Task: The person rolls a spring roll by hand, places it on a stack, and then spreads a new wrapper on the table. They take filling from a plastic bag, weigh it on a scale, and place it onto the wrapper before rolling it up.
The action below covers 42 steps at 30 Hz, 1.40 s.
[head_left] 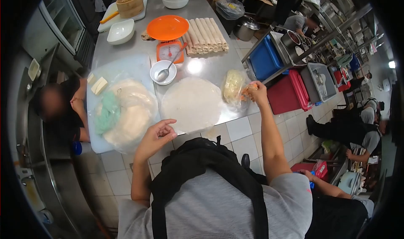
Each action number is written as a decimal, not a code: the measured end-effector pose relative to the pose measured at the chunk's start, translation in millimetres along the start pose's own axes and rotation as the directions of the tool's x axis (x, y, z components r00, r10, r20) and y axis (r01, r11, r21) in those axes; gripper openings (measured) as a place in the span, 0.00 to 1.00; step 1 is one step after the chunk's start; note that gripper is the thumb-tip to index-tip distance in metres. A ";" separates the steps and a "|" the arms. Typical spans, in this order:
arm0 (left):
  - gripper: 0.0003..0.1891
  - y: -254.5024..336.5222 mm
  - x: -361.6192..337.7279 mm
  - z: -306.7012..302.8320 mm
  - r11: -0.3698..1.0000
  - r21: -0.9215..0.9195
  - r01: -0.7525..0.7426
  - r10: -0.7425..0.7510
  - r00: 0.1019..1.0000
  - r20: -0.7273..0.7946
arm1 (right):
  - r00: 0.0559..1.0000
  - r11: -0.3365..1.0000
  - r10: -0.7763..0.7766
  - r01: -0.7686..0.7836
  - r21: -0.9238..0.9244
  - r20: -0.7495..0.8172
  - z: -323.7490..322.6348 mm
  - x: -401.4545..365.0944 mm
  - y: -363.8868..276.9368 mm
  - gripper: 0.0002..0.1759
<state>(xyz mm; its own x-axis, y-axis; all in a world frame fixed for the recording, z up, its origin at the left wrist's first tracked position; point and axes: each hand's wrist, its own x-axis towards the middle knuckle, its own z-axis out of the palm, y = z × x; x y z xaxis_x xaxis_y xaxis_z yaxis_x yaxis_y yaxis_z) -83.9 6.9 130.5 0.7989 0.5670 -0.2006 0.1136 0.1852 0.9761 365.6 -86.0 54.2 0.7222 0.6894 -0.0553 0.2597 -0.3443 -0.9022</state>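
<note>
My right hand is closed on orange shreds that look like shredded carrot, at the table's right front edge. Beside it lies a clear plastic bag with pale yellow shreds. A large, thin, round white wrapper lies flat on the steel table between my hands. My left hand hovers at the front edge, fingers apart and holding nothing. Close to it, a plastic bag of pale round wrappers rests on a white cutting board, with a green bundle on top.
Stacked white rolls lie at the back, near an orange plate, an orange scale and a white bowl with a spoon. A person is at the left. Bins stand right; other people work beyond.
</note>
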 end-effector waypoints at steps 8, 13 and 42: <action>0.25 1.8 -2.9 -4.6 0.998 0.055 -0.011 0.010 0.999 0.032 | 0.993 0.992 -0.119 0.119 -0.040 0.008 3.9 3.7 5.3 0.08; 0.26 -4.3 -4.7 -3.9 0.997 0.057 -0.047 0.044 0.998 0.049 | 0.998 0.997 0.053 -0.051 0.049 -0.022 5.7 -7.4 1.6 0.15; 0.22 -4.5 -59.9 -7.6 0.997 -0.075 -0.015 0.003 0.989 -0.149 | 0.861 0.949 -0.195 0.045 0.311 0.469 35.7 31.6 -202.9 0.15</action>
<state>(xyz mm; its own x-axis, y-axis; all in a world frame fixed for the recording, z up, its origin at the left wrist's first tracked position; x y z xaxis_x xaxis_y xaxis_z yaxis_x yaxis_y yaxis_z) -136.8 -21.8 137.5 0.7024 0.6808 -0.2076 0.0571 0.2368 0.9699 312.8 28.4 220.2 0.2706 0.9599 -0.0727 0.0794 -0.0975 -0.9921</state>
